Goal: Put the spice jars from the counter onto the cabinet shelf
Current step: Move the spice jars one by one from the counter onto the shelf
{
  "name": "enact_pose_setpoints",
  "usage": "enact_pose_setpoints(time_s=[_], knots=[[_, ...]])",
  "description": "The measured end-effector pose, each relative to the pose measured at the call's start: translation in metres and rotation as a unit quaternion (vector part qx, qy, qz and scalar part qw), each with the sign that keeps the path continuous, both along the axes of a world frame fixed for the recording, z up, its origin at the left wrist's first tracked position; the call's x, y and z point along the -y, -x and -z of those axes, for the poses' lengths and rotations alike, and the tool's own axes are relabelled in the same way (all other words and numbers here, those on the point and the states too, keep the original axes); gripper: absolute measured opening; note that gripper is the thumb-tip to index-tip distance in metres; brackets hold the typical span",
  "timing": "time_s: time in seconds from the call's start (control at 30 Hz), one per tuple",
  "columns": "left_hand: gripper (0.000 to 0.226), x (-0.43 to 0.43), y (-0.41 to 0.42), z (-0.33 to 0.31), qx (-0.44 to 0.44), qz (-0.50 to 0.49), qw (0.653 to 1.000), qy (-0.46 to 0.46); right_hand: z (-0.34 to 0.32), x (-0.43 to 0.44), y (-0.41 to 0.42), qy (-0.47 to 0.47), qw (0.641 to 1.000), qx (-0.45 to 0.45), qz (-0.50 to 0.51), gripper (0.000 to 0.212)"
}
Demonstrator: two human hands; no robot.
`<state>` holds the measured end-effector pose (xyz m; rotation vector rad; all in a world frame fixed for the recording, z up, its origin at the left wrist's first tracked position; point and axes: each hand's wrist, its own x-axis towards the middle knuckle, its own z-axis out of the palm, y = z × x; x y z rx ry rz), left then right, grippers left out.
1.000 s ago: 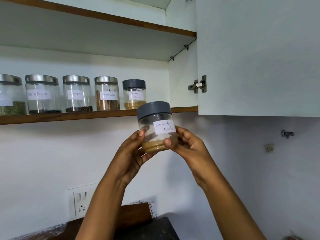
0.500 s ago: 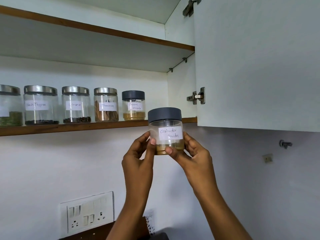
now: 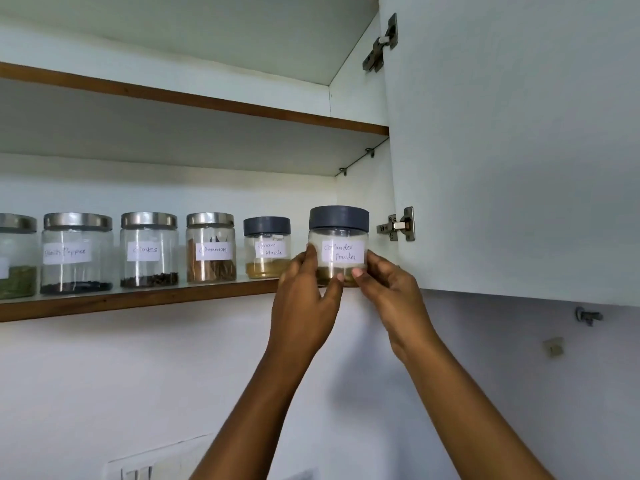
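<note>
A clear coriander powder jar (image 3: 339, 237) with a dark grey lid is at the right end of the lower cabinet shelf (image 3: 138, 299). My left hand (image 3: 304, 296) grips its left side and my right hand (image 3: 388, 289) grips its right side, thumbs on the front near the base. Whether its base rests on the shelf is hidden by my fingers. To its left stand the garam masala jar (image 3: 266, 247), cinnamon jar (image 3: 211, 247), cloves jar (image 3: 149, 249), black pepper jar (image 3: 77, 252) and a partly cut-off jar (image 3: 15, 254) with green contents.
The open white cabinet door (image 3: 519, 140) hangs just right of the jar, with hinges (image 3: 398, 225) on the cabinet's side wall. An upper shelf (image 3: 194, 98) runs above. A switch plate (image 3: 138, 469) is on the wall below.
Both hands have lifted the coriander jar up and to the right, from below the shelf edge to shelf level beside the garam masala jar.
</note>
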<state>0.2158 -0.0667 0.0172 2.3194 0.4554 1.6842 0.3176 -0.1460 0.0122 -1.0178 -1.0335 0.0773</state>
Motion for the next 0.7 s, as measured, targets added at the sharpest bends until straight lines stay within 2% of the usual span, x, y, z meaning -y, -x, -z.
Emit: enact_pose_setpoints(time_s=[0.1, 0.23, 0.33, 0.47, 0.7], knots=[[0.060, -0.015, -0.016, -0.022, -0.028, -0.063, 0.998, -0.003, -0.025, -0.023, -0.021, 0.030, 0.998, 0.043, 0.037, 0.040], [0.044, -0.028, -0.030, -0.035, -0.057, -0.135, 0.989, 0.011, -0.048, -0.047, -0.039, 0.086, 0.992, 0.080, 0.050, 0.032], [0.037, -0.036, -0.040, -0.036, -0.089, -0.203, 0.975, 0.009, -0.053, -0.061, -0.047, 0.125, 0.987, 0.085, 0.045, 0.034], [0.039, -0.046, -0.052, -0.034, -0.123, -0.283, 0.951, -0.003, -0.052, -0.079, -0.062, 0.166, 0.979, 0.100, 0.058, 0.037], [0.026, -0.053, -0.062, -0.039, -0.131, -0.321, 0.938, 0.013, -0.052, -0.098, -0.074, 0.181, 0.976, 0.106, 0.061, 0.042]])
